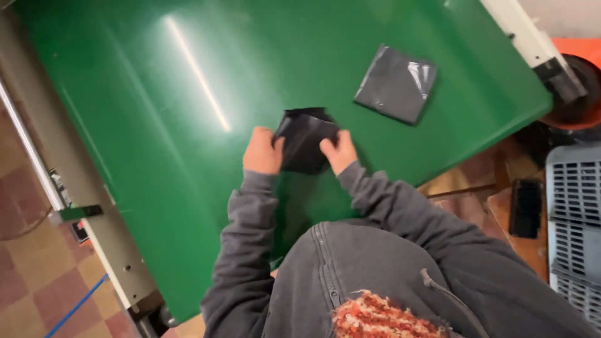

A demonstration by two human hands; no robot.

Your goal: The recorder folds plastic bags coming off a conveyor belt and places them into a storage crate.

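Two hands grip one small black plastic bag (305, 143) from opposite sides, just above the glossy green bench (156, 125). The left hand (262, 151) is curled closed on the bag's left edge, knuckles up, and the right hand (339, 151) is likewise closed on its right edge, fingers folded over the dark film. The bag sits between them near the middle of the green surface, crumpled and partly folded, its upper edge lifted a little; whether its underside touches the bench cannot be told. Both arms wear grey hooded sweatshirt sleeves (247, 238).

Well apart from the hands, toward the far right part of the bench, lies a flat square folded grey plastic bag (395, 83) with a pale glare across one corner. A grey metal rail (69, 181) runs along the bench's left side over a checked tile floor (31, 275). Beyond the right edge stand a grey slotted plastic crate (573, 213) and an orange rounded object (579, 50), partly cut off by the frame.
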